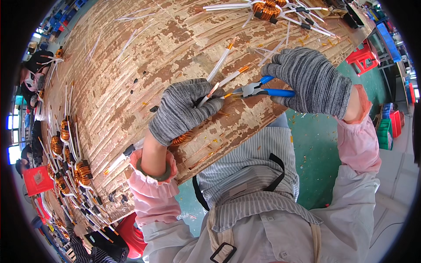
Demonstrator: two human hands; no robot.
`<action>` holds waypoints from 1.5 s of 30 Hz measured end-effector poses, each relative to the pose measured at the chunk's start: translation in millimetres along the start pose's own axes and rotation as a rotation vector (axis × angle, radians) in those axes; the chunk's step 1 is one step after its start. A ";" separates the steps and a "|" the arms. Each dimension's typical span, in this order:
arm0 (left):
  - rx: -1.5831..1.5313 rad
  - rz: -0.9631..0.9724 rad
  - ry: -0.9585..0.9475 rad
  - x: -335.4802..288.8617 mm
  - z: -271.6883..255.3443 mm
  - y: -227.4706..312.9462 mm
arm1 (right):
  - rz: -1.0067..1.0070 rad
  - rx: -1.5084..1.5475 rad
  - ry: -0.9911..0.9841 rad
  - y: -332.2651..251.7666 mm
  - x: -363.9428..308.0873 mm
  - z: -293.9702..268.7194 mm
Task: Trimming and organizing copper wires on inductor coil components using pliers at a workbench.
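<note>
My left hand, in a grey striped knit glove, is closed on the white-sleeved wire leads of a coil. Part of its copper winding shows under the palm; the rest is hidden. Two more white leads with bare orange ends fan out past the fingers. My right hand, gloved alike, grips blue-handled pliers with the handles spread. Their jaws point left and meet an orange wire end just beside my left fingertips. Whether the jaws are closed on that wire, I cannot tell.
Several copper coils with white leads lie along the worn wooden table's left side. Another coil group lies at the far edge. Loose white sleeves and scraps are scattered about. A red stool stands at right; people sit at left.
</note>
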State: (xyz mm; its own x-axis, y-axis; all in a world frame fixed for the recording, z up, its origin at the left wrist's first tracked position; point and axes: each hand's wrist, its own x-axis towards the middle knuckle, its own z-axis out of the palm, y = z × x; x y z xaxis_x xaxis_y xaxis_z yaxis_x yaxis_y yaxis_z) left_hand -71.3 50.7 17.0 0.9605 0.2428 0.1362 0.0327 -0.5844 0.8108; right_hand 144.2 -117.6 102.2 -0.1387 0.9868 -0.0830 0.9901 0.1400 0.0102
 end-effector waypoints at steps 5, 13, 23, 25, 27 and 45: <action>0.003 0.001 0.004 0.7 -0.8 2.1 | 0.028 0.014 -0.043 -1.4 2.0 -1.8; -0.071 -0.119 0.019 0.1 -0.7 10.1 | 0.003 -0.087 0.087 -4.1 1.7 2.5; -0.095 -0.122 0.024 0.5 -0.1 10.5 | -0.056 -0.103 0.125 1.2 3.6 9.8; -0.093 -0.145 0.027 1.7 -2.2 15.0 | -0.019 -0.052 0.128 -4.6 3.5 11.6; -0.048 -0.129 0.070 0.3 -0.6 12.6 | 0.029 0.048 0.140 -14.9 1.8 18.3; -0.333 -0.219 0.173 1.4 -2.3 1.0 | 0.352 0.461 0.262 -64.3 1.2 76.7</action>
State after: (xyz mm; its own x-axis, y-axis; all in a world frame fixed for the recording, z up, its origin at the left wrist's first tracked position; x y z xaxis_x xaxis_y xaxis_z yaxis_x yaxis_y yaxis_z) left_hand -70.6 52.2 19.3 0.8793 0.4761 0.0114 0.1118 -0.2297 0.9668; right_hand 82.0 -131.6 25.0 0.2538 0.9626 0.0943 0.8770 -0.1879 -0.4421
